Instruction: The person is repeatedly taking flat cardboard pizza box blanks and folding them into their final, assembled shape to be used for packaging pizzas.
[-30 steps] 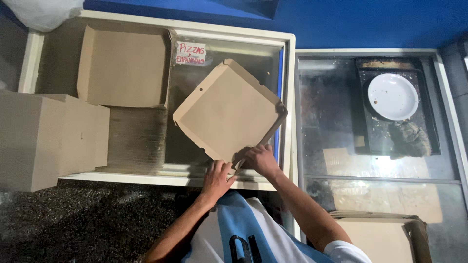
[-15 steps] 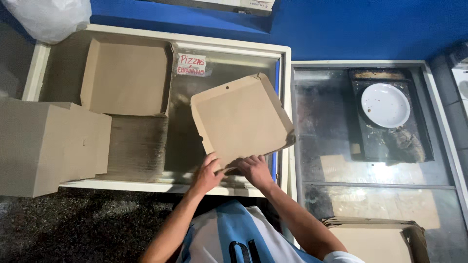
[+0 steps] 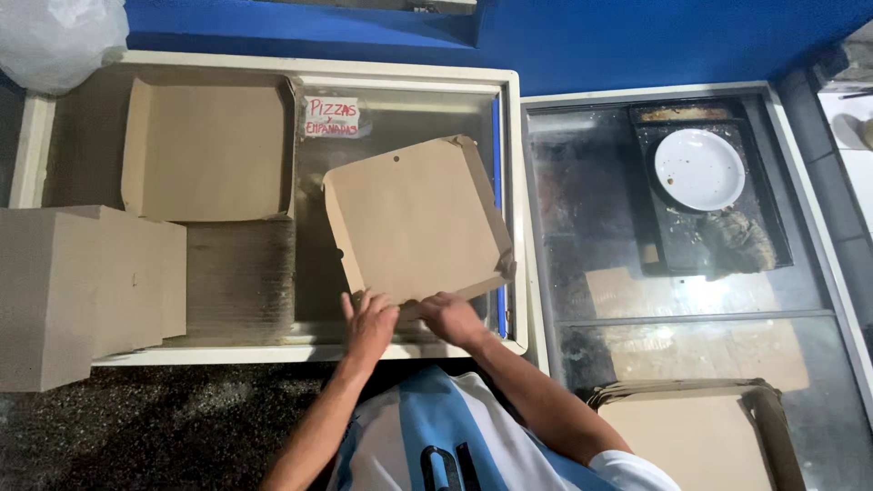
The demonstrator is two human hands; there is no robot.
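The cardboard pizza box [image 3: 416,223] now lies flatter, turned squarer on the glass-topped case [image 3: 273,65] (it stood tilted before); my left hand [image 3: 368,323] and right hand [image 3: 448,316] pinch its near edge, ready for folding

White chest freezer [image 3: 273,350], glass lid: 2 flat cardboard boxes [image 3: 414,223], box stack [image 3: 82,291], handwritten label [image 3: 331,116], poss. taped.

Two hands, a left hand [image 3: 368,325] and a right hand [image 3: 452,318], are counted. One folded pizza box [image 3: 414,218], one open box tray [image 3: 207,145], one white plate [image 3: 699,169] and one plastic bag [image 3: 59,36] are seen.
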